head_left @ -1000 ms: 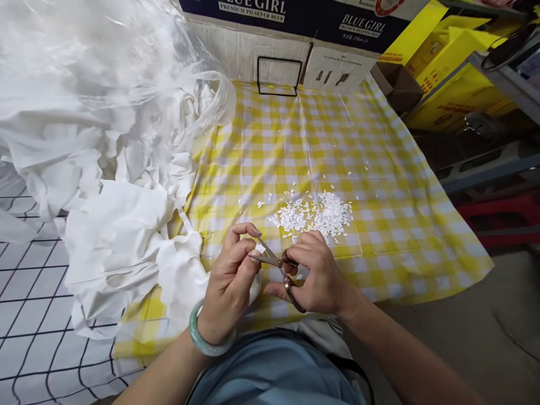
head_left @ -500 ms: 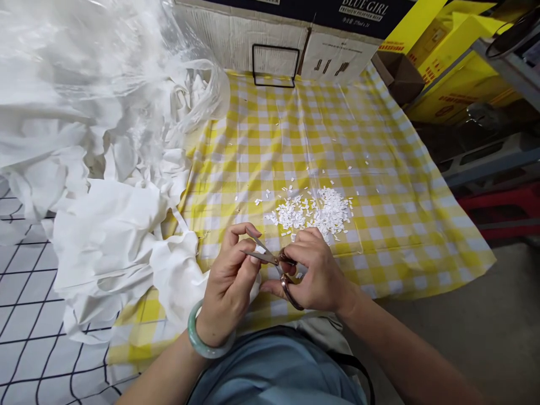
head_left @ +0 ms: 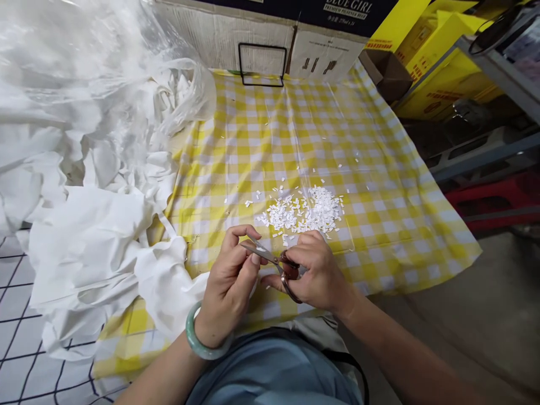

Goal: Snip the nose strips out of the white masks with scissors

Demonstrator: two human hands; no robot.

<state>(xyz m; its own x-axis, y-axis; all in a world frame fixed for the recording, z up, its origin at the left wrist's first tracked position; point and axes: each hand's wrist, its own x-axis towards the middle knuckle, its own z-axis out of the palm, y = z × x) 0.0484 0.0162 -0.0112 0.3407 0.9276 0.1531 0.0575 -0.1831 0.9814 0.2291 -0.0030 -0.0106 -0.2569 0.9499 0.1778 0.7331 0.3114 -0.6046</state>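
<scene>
My right hand (head_left: 317, 271) grips a small pair of scissors (head_left: 268, 256) by its dark handle loops. The blades point left, nearly together, at the fingertips of my left hand (head_left: 230, 284). That hand is closed in a pinch on a white fabric garment (head_left: 166, 275), whose body trails out to the left beneath my wrist. A small white bit shows between the blades; its exact shape is hidden by my fingers. Just beyond my hands lies a heap of tiny white clippings (head_left: 324, 209), loosely scattered at its edges.
A yellow checked cloth (head_left: 379, 225) covers the table. White garments (head_left: 88, 236) pile up at left, with a clear plastic bag (head_left: 105, 50) over them. At the back stand a black wire stand (head_left: 262, 84) and a cardboard beer box (head_left: 228, 34). Shelving (head_left: 498, 146) is on the right.
The scissor blades have drawn closer together on the white bit at my left fingertips. The view has shifted slightly, so the surroundings sit further left; my hands hold nearly the same place.
</scene>
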